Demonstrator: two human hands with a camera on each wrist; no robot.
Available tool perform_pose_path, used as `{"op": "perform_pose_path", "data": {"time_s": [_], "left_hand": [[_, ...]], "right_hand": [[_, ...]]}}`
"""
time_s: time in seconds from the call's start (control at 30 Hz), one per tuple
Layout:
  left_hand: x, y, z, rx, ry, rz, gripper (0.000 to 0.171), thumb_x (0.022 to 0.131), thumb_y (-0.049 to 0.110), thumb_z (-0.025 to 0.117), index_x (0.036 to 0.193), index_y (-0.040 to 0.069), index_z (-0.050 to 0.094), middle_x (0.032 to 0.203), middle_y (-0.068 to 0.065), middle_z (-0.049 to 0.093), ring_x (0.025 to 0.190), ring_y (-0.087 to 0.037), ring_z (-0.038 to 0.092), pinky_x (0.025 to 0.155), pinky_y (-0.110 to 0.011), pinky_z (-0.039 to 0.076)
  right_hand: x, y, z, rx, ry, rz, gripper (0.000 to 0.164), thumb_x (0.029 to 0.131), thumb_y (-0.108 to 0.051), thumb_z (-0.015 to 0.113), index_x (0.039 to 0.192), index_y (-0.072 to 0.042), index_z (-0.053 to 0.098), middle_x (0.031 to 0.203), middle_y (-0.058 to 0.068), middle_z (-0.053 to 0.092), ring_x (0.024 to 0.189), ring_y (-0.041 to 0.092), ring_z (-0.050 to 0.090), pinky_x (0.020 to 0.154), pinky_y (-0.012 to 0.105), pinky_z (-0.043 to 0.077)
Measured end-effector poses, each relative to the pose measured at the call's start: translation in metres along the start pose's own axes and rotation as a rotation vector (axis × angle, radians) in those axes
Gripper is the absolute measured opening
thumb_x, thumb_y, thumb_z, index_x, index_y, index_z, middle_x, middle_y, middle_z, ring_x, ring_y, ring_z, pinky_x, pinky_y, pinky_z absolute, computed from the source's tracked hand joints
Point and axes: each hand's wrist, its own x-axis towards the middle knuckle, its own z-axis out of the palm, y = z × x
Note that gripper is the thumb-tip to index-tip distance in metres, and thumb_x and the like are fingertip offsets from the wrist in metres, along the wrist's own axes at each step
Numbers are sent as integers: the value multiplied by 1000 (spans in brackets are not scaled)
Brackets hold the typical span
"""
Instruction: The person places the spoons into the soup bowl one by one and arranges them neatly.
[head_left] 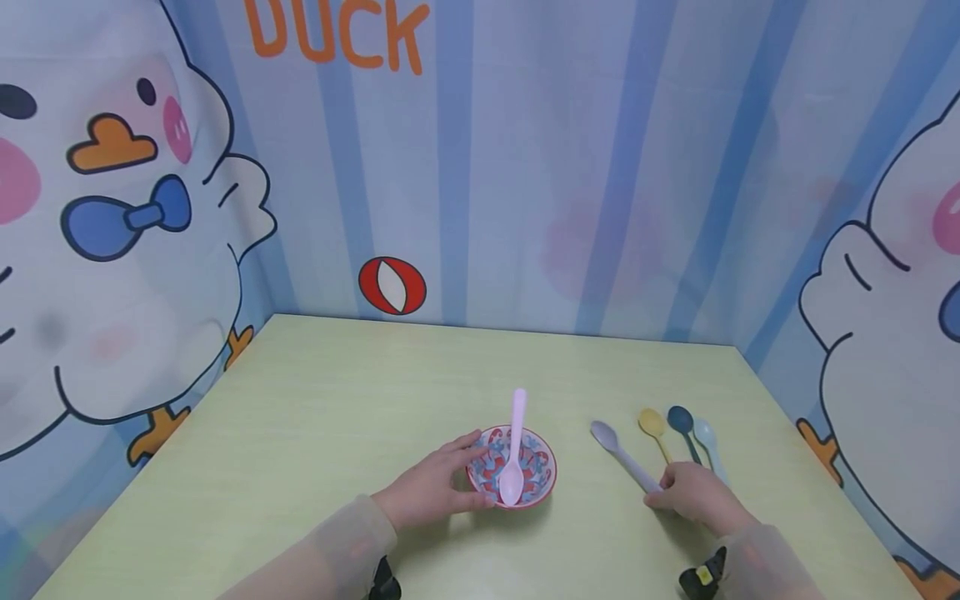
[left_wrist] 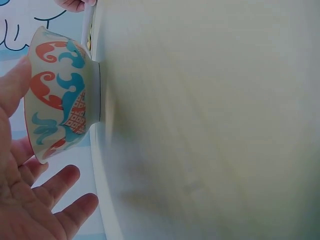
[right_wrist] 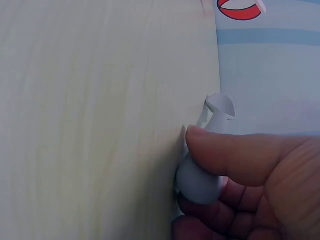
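Note:
A patterned bowl (head_left: pixel 551 467), red and blue on white, stands upright on the table with a pink spoon (head_left: pixel 518 417) inside it. The spoon's handle leans out over the far rim. My left hand (head_left: pixel 435 487) holds the bowl's left side between thumb and forefinger; the other fingers stick out loosely in the left wrist view. To the right, my right hand (head_left: pixel 693 497) pinches the handle end of a lavender spoon (head_left: pixel 624 454). That spoon's head points up and left, close over the table, as the right wrist view (right_wrist: pixel 220 105) also shows the spoon's head.
Beyond my right hand lie a yellow spoon (head_left: pixel 652 423), a dark blue spoon (head_left: pixel 681 421) and a light blue spoon (head_left: pixel 706 435), side by side. The pale table (head_left: pixel 360 375) ends at a striped curtain (head_left: pixel 510 167) with cartoon ducks at both sides.

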Motion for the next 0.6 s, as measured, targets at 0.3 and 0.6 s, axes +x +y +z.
{"op": "perform_pose_path", "data": {"time_s": [0.3,0.6], "left_hand": [[0,1,-1,7,-1,-3,79,82,51,72,144,12,45,157,1,26,142,-29,25,109,-52,31],[1,0,1,-11,7,-6,78,82,49,73,144,12,45,157,1,26,142,-30,25,109,-53,30]], "right_hand": [[-3,-3,-2,85,-13,37,23,83,-25,74,79,-6,61,71,3,55,65,18,49,57,29,38],[-6,-4,3,270,-12,96,22,87,-22,70,87,-3,58,73,6,59,61,18,56,58,30,41]]}}
